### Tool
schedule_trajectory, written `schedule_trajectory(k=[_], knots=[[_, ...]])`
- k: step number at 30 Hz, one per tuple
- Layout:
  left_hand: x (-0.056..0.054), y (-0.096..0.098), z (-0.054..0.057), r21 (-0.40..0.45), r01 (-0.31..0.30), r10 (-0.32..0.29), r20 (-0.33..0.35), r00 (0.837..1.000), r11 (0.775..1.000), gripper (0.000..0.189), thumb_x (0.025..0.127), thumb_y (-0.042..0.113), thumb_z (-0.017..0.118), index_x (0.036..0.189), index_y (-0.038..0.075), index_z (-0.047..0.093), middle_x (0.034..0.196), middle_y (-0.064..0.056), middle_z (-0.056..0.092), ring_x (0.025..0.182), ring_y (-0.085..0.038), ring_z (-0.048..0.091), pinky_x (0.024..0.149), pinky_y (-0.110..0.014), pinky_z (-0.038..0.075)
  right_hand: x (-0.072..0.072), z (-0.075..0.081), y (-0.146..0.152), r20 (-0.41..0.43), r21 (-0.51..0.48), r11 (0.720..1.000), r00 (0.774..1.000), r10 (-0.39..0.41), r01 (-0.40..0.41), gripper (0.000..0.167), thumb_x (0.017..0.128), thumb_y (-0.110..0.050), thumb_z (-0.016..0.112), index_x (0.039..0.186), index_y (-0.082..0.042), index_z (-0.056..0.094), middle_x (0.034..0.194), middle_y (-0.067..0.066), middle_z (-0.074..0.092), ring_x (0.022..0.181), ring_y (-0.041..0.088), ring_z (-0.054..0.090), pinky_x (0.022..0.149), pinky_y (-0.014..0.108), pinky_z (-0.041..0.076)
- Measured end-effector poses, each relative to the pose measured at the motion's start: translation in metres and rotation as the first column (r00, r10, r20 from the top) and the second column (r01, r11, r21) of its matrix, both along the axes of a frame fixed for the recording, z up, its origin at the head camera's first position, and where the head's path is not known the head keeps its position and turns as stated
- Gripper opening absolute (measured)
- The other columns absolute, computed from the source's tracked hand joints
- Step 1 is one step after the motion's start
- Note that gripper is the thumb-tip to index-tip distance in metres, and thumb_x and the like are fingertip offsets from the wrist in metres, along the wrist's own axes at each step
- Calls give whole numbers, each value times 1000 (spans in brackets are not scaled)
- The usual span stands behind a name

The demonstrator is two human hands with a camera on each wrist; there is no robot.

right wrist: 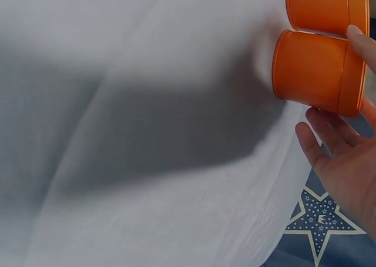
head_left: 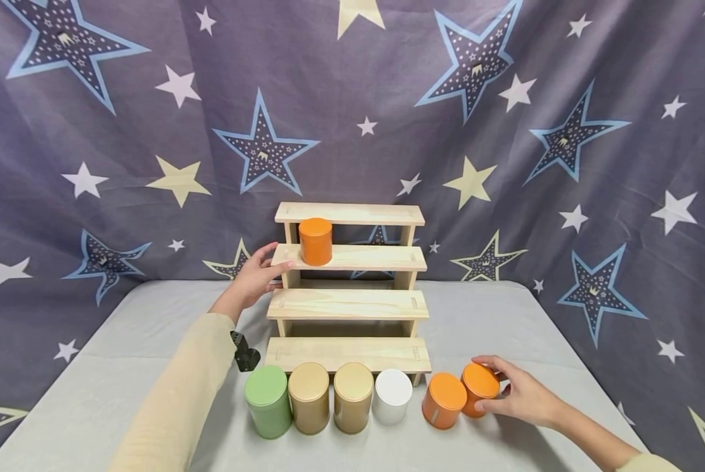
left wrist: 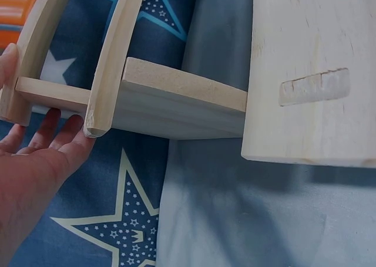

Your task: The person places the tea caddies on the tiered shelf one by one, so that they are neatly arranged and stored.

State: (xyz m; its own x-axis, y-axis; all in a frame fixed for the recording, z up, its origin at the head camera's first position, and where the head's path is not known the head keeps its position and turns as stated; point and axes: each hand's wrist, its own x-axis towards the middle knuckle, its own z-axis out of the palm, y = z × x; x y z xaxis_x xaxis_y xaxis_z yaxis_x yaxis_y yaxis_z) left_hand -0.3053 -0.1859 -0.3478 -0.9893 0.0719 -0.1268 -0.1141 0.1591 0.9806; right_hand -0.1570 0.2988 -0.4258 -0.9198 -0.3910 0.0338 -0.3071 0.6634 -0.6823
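Orange canister (head_left: pixel 475 390), found at the right-hand end of the front line, to the right of the wooden rack (head_left: pixel 349 305). We record the right hand (head_left: pixel 523 393) pinching it between thumb and fingers near the lid; we cannot tell whether its base bears on the pale grey cloth (head_left: pixel 151 328). We note a second orange canister (head_left: pixel 443 400) just to its left, upright; whether the two touch, we cannot determine.

We find the left hand (head_left: pixel 252 282) gripping the left end of the rack's second board from the top, between thumb and fingers. On that board, near the same end, we see a third orange canister (head_left: pixel 316 242), upright and lidded.

Further left along the front line, before the lowest board, we count a white canister (head_left: pixel 392 400), two gold canisters (head_left: pixel 309 403) and a green canister (head_left: pixel 268 406), all upright. Behind the rack we observe a purple-grey fabric (head_left: pixel 352 157) patterned with stars. We log a black device (head_left: pixel 244 354) beside the cream left sleeve (head_left: pixel 175 387).
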Motion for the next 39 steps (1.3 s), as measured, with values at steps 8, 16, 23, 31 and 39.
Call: schedule_trajectory(k=[8,16,23,31,39], knots=[[6,3,8,10,9,-9,4,1000,1000,81,91,20,61,152,17,8,152,-21,23,136,-38,33,106,-54,36,2,-4,-2,38,-36,999,999,-29,30,74,74,-32,79,132,-3,45,120,15,56,87,2,49,68,19,50],[-5,1,-2,17,10,-10,-6,1000,1000,84,89,22,64,152,20,7,152,-20,24,135,-37,34,105,-55,37,3,-5,-3,0,-38,999,1000,-31,31,73,75,-32,78,133,-3,45,123,17,55,88,0,51,69,20,48],[-11,-3,-12,-3,-14,14,-14,1000,1000,84,88,26,65,151,21,9,152,-18,26,133,-36,37,104,-54,39,3,-9,-6,-6,-51,998,999,-48,48,71,75,-33,78,133,-4,46,125,17,54,89,-1,52,71,19,49],[-11,-4,-13,-1,-15,15,-20,1000,1000,85,88,25,65,152,21,9,152,-19,24,134,-37,36,104,-54,39,3,-11,-6,-9,-61,997,999,-46,45,72,76,-32,77,133,-3,45,126,17,54,90,-1,53,73,20,50],[-12,-5,-13,6,-4,4,-18,1000,1000,84,89,24,65,152,20,8,152,-20,25,133,-37,37,103,-54,40,3,-9,-8,-24,-64,997,999,-38,36,72,76,-31,77,133,-2,45,127,18,54,94,-3,53,77,19,50]])
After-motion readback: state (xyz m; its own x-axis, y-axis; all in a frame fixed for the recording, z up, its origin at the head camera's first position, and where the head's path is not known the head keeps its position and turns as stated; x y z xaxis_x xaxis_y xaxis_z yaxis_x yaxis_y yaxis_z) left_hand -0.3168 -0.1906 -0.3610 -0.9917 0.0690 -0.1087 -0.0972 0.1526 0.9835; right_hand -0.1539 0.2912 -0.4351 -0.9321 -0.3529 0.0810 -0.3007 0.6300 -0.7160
